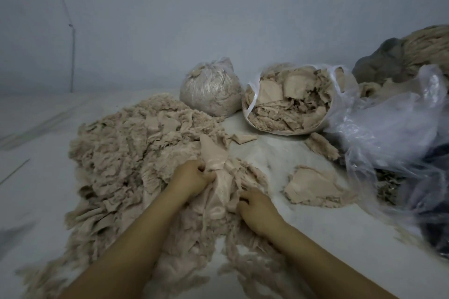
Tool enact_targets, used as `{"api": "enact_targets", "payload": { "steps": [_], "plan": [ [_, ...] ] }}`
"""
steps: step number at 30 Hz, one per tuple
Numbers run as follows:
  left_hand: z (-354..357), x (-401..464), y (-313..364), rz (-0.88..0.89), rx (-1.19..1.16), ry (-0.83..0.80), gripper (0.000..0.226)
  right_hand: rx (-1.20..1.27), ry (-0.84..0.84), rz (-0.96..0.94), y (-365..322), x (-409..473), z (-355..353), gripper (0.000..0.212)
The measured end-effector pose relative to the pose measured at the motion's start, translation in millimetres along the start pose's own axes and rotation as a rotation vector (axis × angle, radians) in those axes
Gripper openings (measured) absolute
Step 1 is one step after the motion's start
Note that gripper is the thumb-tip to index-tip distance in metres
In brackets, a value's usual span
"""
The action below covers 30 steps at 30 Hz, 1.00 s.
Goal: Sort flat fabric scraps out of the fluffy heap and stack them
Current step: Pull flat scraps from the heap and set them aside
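At the near right edge of the fluffy heap, a smooth pinkish flat scrap stands bunched upward, the left hand curled tight around its gathered middle while the right hand pinches its lower edge just beside. To the right lies bare pale floor, then a small stack of flat scraps well apart from the heap. Farther back, an open bag of scraps and a tied bag sit near the wall, and loose clear plastic crowds the right side.
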State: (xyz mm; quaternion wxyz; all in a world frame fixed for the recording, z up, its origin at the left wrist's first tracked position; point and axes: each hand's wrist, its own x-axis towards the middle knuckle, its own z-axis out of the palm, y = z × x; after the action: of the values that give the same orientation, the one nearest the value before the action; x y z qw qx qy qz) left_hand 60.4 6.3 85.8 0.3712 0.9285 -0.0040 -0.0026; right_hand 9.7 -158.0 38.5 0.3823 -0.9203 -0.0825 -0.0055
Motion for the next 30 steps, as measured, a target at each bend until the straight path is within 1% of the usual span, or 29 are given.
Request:
{"api": "enact_targets", "payload": {
  "steps": [1, 2, 3, 4, 5, 6, 7, 9, 11, 12, 14, 15, 16, 18, 19, 20, 21, 23, 24, 26, 27, 28, 29, 30],
  "plan": [
    [1.5, 0.3, -4.9, -0.017, -0.119, -0.033, 0.024, 0.044, 0.089, 0.013, 1.3, 3.1, 0.5, 0.021],
    [1.4, -1.1, -8.7, -0.05, -0.284, -0.075, 0.026, 0.102, 0.175, 0.011, 0.6, 5.5, 0.9, 0.014],
    [0.2, -1.9, -10.9, -0.067, -0.423, -0.121, 0.024, 0.149, 0.229, 0.005, -1.7, 8.4, 1.1, 0.016],
    [-2.6, -3.9, -10.8, -0.068, -0.517, -0.18, 0.023, 0.18, 0.233, -0.002, -4.6, 11.9, 1.2, 0.028],
    [-4.9, -4.6, -11.1, -0.059, -0.573, -0.229, 0.024, 0.206, 0.216, -0.024, -6.3, 16.7, 2.4, 0.034],
    [-6.6, -4.6, -10.5, -0.04, -0.616, -0.259, 0.029, 0.219, 0.193, -0.06, -10.2, 20.3, 2.3, 0.031],
    [-7.2, -4.0, -9.1, -0.009, -0.656, -0.254, 0.032, 0.242, 0.188, -0.11, -13.2, 23.0, 2.7, 0.026],
    [-4.2, -2.7, -6.9, -0.019, -0.798, -0.174, 0.03, 0.291, 0.214, -0.218, -14.8, 23.9, 1.6, 0.026],
    [-1.0, -3.3, -2.9, -0.126, -0.962, -0.043, 0.025, 0.393, 0.213, -0.29, -12.5, 20.4, -2.7, 0.024],
    [0.8, -2.2, -3.2, -0.178, -0.983, 0.024, 0.025, 0.475, 0.195, -0.291, -9.7, 17.8, -5.9, 0.025],
    [3.8, 0.4, -4.8, -0.226, -0.918, 0.124, 0.028, 0.671, 0.153, -0.214, -5.3, 13.3, -13.8, 0.031],
    [6.3, 0.9, -5.2, -0.209, -0.906, 0.139, 0.028, 0.749, 0.135, -0.162, -3.1, 12.2, -16.9, 0.03],
    [8.5, 1.1, -4.6, -0.181, -0.914, 0.112, 0.028, 0.788, 0.111, -0.126, -1.4, 12.1, -18.8, 0.025],
    [14.3, -1.3, 0.3, -0.095, -0.913, -0.025, 0.032, 0.741, 0.097, -0.116, 0.8, 12.3, -22.5, 0.018],
    [17.3, -3.9, 2.6, -0.038, -0.854, -0.09, 0.032, 0.705, 0.132, -0.124, 1.8, 12.6, -23.0, 0.022],
    [18.2, -6.1, 4.8, 0.025, -0.748, -0.086, 0.028, 0.695, 0.199, -0.119, 3.2, 13.3, -24.0, 0.029],
    [16.5, -5.9, 5.0, 0.074, -0.614, -0.007, 0.025, 0.729, 0.281, -0.091, 5.1, 13.3, -26.9, 0.034],
    [7.3, -1.3, -1.1, 0.095, -0.272, 0.242, 0.027, 0.832, 0.417, -0.029, 14.5, 13.6, -34.5, 0.033],
    [2.0, 0.1, -4.0, 0.088, -0.106, 0.292, 0.029, 0.844, 0.438, -0.026, 18.3, 12.7, -37.1, 0.032],
    [-3.5, -4.3, 1.1, 0.111, 0.141, 0.304, 0.035, 0.805, 0.421, -0.055, 21.8, 9.5, -38.9, 0.034],
    [-1.9, -7.5, 7.0, 0.198, 0.236, 0.378, 0.044, 0.803, 0.408, -0.069, 21.2, 7.8, -38.4, 0.034],
    [2.9, -11.0, 15.6, 0.352, 0.273, 0.487, 0.052, 0.809, 0.404, -0.089, 20.0, 7.0, -37.6, 0.031],
    [10.3, -14.5, 25.6, 0.505, 0.246, 0.509, 0.055, 0.8, 0.404, -0.113, 17.4, 6.2, -37.1, 0.028],
    [19.1, -17.3, 34.1, 0.606, 0.126, 0.412, 0.054, 0.773, 0.402, -0.139, 14.6, 6.2, -36.7, 0.026]
  ]
}}
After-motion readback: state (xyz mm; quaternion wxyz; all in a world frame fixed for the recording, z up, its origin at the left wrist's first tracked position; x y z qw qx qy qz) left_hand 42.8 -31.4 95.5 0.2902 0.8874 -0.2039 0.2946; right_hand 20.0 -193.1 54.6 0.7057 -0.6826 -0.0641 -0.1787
